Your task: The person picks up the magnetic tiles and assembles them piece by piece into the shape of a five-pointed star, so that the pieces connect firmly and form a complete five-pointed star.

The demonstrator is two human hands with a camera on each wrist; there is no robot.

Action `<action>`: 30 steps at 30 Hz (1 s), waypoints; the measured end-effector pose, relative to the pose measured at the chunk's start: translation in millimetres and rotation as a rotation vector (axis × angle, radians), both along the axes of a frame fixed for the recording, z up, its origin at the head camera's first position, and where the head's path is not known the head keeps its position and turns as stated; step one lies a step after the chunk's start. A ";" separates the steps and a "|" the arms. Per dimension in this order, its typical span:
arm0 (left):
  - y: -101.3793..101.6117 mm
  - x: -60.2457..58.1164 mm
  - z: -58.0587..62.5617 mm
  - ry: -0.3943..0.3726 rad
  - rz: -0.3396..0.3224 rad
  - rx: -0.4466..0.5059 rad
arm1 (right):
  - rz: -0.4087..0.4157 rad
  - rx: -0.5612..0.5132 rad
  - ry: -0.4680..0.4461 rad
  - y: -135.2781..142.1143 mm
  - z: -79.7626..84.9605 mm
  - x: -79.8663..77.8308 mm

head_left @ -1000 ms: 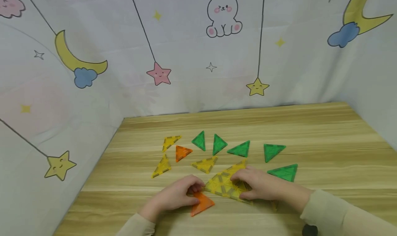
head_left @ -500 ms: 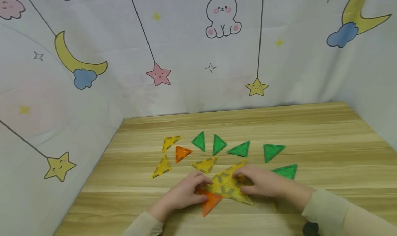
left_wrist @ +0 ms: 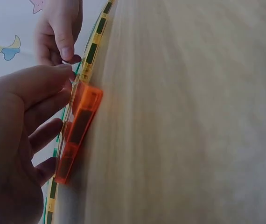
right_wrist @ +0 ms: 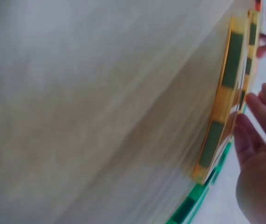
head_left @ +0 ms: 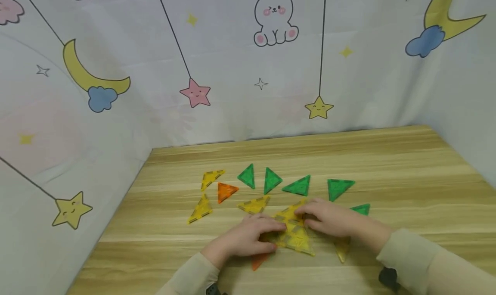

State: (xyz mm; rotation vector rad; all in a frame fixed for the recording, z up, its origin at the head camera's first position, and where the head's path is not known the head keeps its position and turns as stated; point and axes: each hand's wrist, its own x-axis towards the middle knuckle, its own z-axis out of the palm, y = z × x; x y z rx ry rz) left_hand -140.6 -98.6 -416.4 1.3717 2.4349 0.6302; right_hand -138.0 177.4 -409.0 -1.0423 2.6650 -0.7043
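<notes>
Several yellow triangular magnetic tiles lie joined in one flat larger triangle. My left hand rests over its left corner, fingers reaching onto the yellow. An orange triangular tile shows partly under this hand, its thumb at the tile's upper edge. The left wrist view shows the orange tile edge-on below relaxed fingers. My right hand touches the right side of the yellow shape, index finger and thumb apart. A separate yellow tile lies below the right wrist.
Several green triangular tiles lie in a row behind the hands; another green tile is partly hidden by the right arm. To the left are yellow tiles and a small orange tile. A printed curtain hangs behind the table.
My left hand has moved right, first bringing the orange tile against the yellow shape, then sliding further over the shape. The right hand has shifted slightly right and uncovered more of the separate yellow tile.
</notes>
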 end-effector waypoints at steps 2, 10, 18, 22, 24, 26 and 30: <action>-1.3 0.0 -0.3 -0.012 0.013 0.006 | -0.001 0.003 -0.004 0.7 1.0 -1.6; -7.3 -1.4 2.0 -0.049 -0.003 -0.008 | 0.010 0.025 0.048 7.1 2.3 -4.6; -6.4 -1.1 7.2 -0.073 0.042 -0.026 | 0.025 0.043 0.078 3.5 6.1 -7.5; 0.8 -2.5 9.0 -0.046 0.053 -0.018 | 0.027 0.026 0.056 1.5 6.2 -10.5; 3.9 -3.5 9.1 -0.031 0.043 -0.009 | 0.043 0.019 0.065 0.3 5.8 -12.3; 6.4 -4.8 8.4 -0.012 0.029 0.000 | 0.082 0.007 0.088 -1.5 4.9 -14.8; 9.4 -7.4 6.1 0.001 0.014 -0.019 | 0.173 0.017 0.079 -5.0 2.7 -18.5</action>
